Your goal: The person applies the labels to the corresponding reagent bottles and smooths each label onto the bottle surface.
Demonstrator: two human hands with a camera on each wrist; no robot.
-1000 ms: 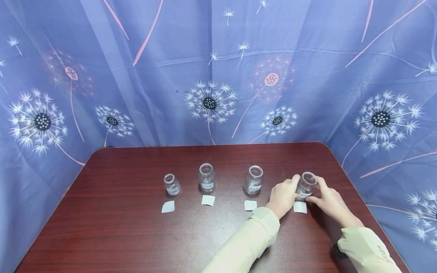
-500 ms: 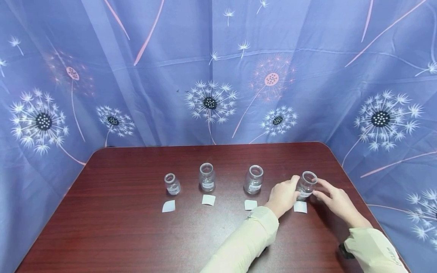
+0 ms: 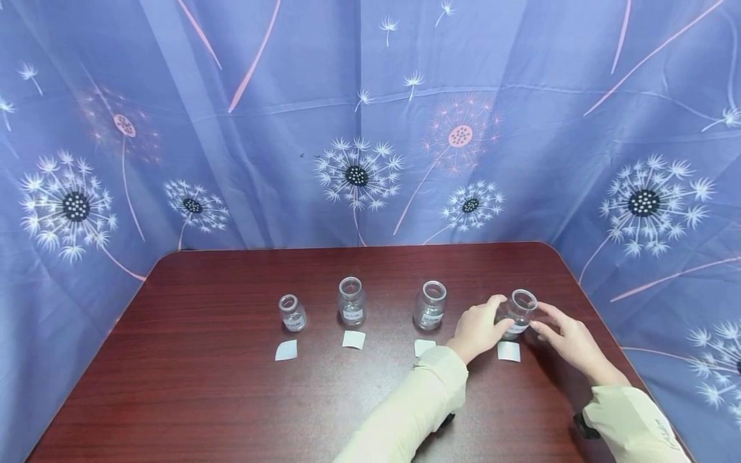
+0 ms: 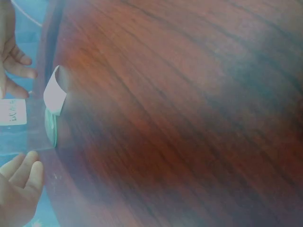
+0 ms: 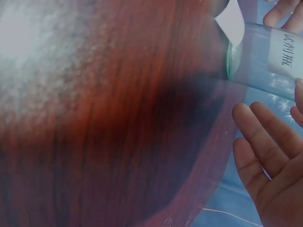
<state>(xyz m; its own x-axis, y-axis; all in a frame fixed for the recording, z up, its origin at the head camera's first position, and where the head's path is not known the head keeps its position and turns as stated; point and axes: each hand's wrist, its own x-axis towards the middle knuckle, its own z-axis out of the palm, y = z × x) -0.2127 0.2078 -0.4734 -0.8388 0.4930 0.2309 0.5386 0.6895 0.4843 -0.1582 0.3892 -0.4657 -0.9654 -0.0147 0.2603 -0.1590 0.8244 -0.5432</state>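
Note:
A clear glass reagent bottle with a white label stands upright and uncapped at the right of the table. My left hand is beside it, thumb and fingers spread at its left side. In the left wrist view the left fingers are loosely bent, with a gap to the glass. On the other side my right hand has thumb and index fingertip right at the bottle. Its other fingers extend straight, off the glass, in the right wrist view. A small white paper piece lies in front of the bottle.
Left of the hands, three more uncapped glass bottles stand in a row: one, another and a smaller one. Each has a paper square in front. A blue dandelion-print curtain surrounds the reddish-brown table.
The right hand has shifted slightly right and its thumb has drawn back from the bottle's front. More recently the left hand has eased left, its fingers loosening from the glass. The bottle stays in place.

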